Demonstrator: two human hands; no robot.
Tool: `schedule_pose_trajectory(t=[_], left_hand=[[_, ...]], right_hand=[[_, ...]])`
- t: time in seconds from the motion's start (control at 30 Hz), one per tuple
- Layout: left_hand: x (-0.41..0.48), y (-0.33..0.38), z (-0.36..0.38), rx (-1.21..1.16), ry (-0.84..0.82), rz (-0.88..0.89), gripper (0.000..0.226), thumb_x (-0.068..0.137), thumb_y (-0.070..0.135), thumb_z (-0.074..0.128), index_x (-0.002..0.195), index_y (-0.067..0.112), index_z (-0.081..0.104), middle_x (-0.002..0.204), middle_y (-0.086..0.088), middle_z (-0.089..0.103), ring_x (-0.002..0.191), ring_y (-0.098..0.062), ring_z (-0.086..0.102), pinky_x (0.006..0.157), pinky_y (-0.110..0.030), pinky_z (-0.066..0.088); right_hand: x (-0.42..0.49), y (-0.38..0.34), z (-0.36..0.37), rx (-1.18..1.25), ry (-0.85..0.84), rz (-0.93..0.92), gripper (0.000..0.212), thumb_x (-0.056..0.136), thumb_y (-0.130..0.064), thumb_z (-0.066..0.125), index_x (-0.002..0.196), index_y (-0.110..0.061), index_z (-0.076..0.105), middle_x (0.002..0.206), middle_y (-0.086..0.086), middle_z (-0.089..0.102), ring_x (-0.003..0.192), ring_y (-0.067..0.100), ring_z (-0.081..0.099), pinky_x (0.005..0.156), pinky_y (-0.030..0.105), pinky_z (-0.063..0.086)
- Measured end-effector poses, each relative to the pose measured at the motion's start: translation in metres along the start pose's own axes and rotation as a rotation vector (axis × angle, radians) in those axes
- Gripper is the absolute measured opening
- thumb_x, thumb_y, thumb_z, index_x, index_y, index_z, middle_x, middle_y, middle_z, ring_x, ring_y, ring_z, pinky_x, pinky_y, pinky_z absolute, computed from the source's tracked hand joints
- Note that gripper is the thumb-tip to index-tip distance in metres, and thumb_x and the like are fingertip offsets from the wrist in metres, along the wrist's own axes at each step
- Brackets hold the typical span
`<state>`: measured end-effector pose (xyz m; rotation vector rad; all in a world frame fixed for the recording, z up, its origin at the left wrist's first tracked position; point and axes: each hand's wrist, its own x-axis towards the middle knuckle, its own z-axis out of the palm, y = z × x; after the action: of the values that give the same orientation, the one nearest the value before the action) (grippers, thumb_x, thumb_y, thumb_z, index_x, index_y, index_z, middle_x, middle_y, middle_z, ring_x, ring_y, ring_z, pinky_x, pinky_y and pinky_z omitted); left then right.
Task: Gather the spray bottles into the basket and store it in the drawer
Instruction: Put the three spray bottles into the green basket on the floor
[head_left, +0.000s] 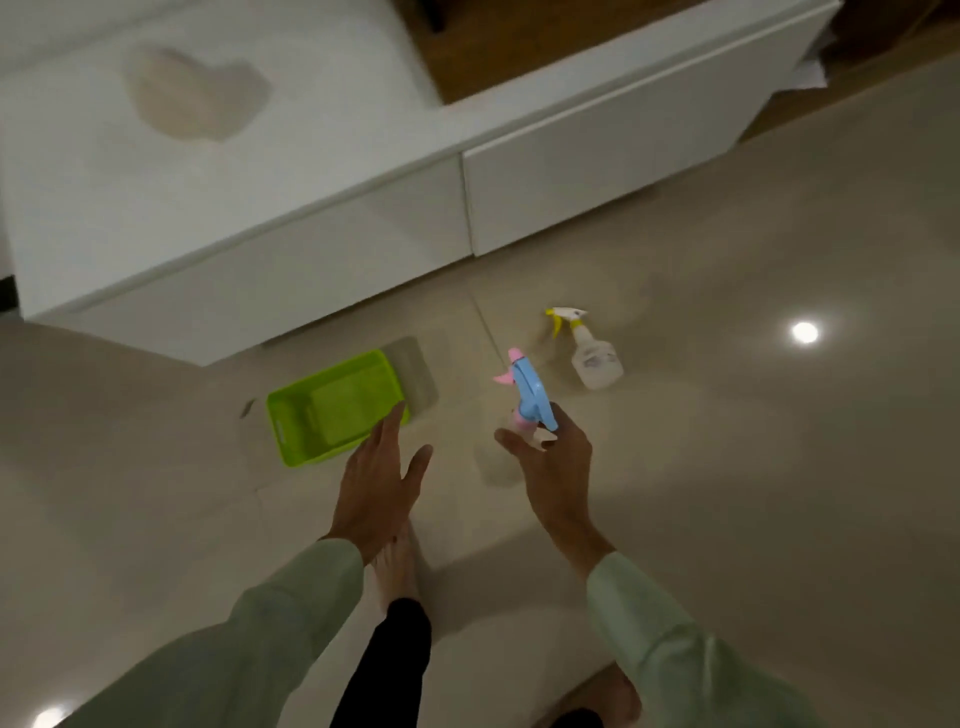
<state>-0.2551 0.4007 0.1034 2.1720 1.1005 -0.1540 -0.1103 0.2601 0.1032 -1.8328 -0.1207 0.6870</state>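
Early stage: right hand (556, 467) is gripping the blue-headed spray bottle (530, 389), left hand (376, 486) is hovering open over the empty green basket (332, 405), yellow-trigger bottle (589, 348) lying beyond the right hand, drawers (571, 192) looking closed.

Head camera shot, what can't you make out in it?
- Blue spray bottle: its body is hidden behind the right hand.
- Clear spray bottle: label too blurred to read.
- Cabinet: drawer fronts shut, insides unseen; top cut off by the upper edge.
- Green basket: near corner covered by the left hand.
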Motion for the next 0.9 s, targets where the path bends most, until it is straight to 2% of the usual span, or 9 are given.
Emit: schedule_pose_trajectory(t=[0.1,0.23,0.33,0.5,0.6,0.7,0.8,0.9], left_hand=[[0.013,-0.049,-0.025,-0.043,0.004,-0.08,0.068,0.097,0.043,0.049,0.154,0.021,0.019,0.156,-0.006,0.036,0.14,-0.026,0.039,0.111,-0.042,0.035],[0.04,-0.096,-0.047,-0.092,0.027,-0.131,0.065,0.098,0.042,0.048,0.153,0.024,0.019,0.156,-0.004,0.036,0.138,-0.026,0.041,0.108,-0.042,0.038],[0.065,-0.121,-0.053,-0.106,0.033,-0.14,0.064,0.098,0.04,0.048,0.153,0.025,0.019,0.154,-0.004,0.039,0.134,-0.027,0.046,0.104,-0.041,0.04],[0.108,-0.163,-0.042,-0.118,0.055,-0.169,0.064,0.098,0.038,0.049,0.153,0.02,0.02,0.154,-0.006,0.039,0.134,-0.028,0.046,0.103,-0.043,0.041],[0.133,-0.19,-0.027,-0.119,0.097,-0.196,0.063,0.098,0.036,0.049,0.152,0.016,0.023,0.153,-0.008,0.04,0.135,-0.029,0.044,0.103,-0.043,0.04],[0.153,-0.215,-0.008,-0.11,0.127,-0.21,0.062,0.098,0.034,0.05,0.151,0.014,0.025,0.152,-0.01,0.042,0.134,-0.03,0.045,0.103,-0.042,0.04],[0.168,-0.236,0.011,-0.108,0.164,-0.225,0.061,0.098,0.032,0.051,0.151,0.013,0.027,0.149,-0.01,0.046,0.131,-0.031,0.048,0.098,-0.042,0.043],[0.178,-0.248,0.022,-0.106,0.199,-0.244,0.06,0.097,0.031,0.052,0.15,0.013,0.028,0.147,-0.01,0.048,0.128,-0.031,0.05,0.093,-0.041,0.045]], right_hand=[[0.009,0.002,0.065,-0.047,0.004,0.008,0.025,0.072,-0.016,0.086,0.087,-0.026,0.068,0.08,-0.011,0.07,0.075,0.006,0.062,0.069,0.022,0.046],[0.023,0.013,0.133,-0.197,-0.028,-0.04,0.029,0.071,-0.02,0.087,0.089,-0.028,0.066,0.078,-0.011,0.067,0.077,0.013,0.061,0.072,0.027,0.047],[0.038,0.022,0.175,-0.295,-0.069,-0.075,0.034,0.072,-0.027,0.086,0.095,-0.034,0.062,0.083,-0.013,0.065,0.081,0.012,0.06,0.07,0.022,0.042],[0.071,0.051,0.243,-0.317,-0.121,-0.096,0.036,0.072,-0.025,0.085,0.093,-0.037,0.058,0.088,-0.009,0.064,0.084,0.009,0.06,0.07,0.021,0.043],[0.094,0.08,0.281,-0.353,-0.17,-0.17,0.034,0.075,-0.022,0.083,0.094,-0.03,0.056,0.089,-0.009,0.061,0.088,0.018,0.059,0.073,0.03,0.047],[0.117,0.111,0.309,-0.422,-0.182,-0.233,0.039,0.077,-0.022,0.08,0.091,-0.039,0.048,0.091,-0.006,0.06,0.089,0.019,0.056,0.073,0.031,0.046],[0.136,0.145,0.33,-0.47,-0.198,-0.286,0.028,0.082,-0.02,0.078,0.1,-0.022,0.058,0.096,0.001,0.062,0.094,0.022,0.055,0.075,0.036,0.048],[0.146,0.168,0.34,-0.545,-0.205,-0.329,0.028,0.084,-0.02,0.077,0.106,-0.012,0.062,0.099,0.004,0.063,0.095,0.024,0.053,0.075,0.035,0.047]])
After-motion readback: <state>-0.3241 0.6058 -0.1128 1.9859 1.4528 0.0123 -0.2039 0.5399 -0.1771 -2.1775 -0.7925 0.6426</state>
